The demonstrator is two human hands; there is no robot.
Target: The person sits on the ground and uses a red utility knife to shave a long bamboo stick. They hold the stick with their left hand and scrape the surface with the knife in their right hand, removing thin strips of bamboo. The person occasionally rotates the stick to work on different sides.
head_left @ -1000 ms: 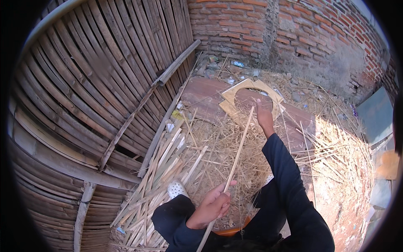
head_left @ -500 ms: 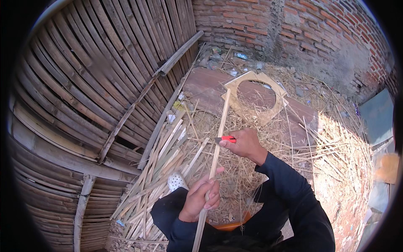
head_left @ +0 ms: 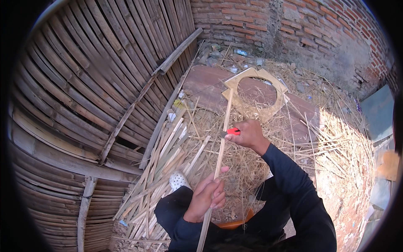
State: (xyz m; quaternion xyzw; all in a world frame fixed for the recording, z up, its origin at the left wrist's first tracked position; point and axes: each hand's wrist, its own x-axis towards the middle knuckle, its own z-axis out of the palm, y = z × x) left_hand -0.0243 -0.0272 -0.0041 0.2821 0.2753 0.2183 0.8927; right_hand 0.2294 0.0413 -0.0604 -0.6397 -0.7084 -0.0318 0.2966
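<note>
A long, pale bamboo strip [head_left: 223, 149] runs slantwise from beside my lap up to a wooden board with a large round hole [head_left: 279, 87]. My left hand [head_left: 206, 197] is closed around the strip's lower part, index finger stretched along it. In my right hand [head_left: 250, 134] is a red-handled utility knife [head_left: 233, 132]. Its dark blade end lies against the strip, well above my left hand. The strip's far end meets the left edge of the board; whether it rests on it or beside it I cannot tell.
Cut bamboo strips [head_left: 157, 176] lie heaped at the left, near a white clog with holes [head_left: 178, 180]. Thin shavings [head_left: 256, 168] cover the ground around a reddish-brown panel [head_left: 205, 86]. A bamboo slat wall [head_left: 100, 75] stands left, a brick wall [head_left: 235, 21] behind. Something orange [head_left: 235, 222] lies below me.
My right hand with the knife has moved slightly up along the strip, away from me. The whole view has shifted a little, and my left hand keeps its hold.
</note>
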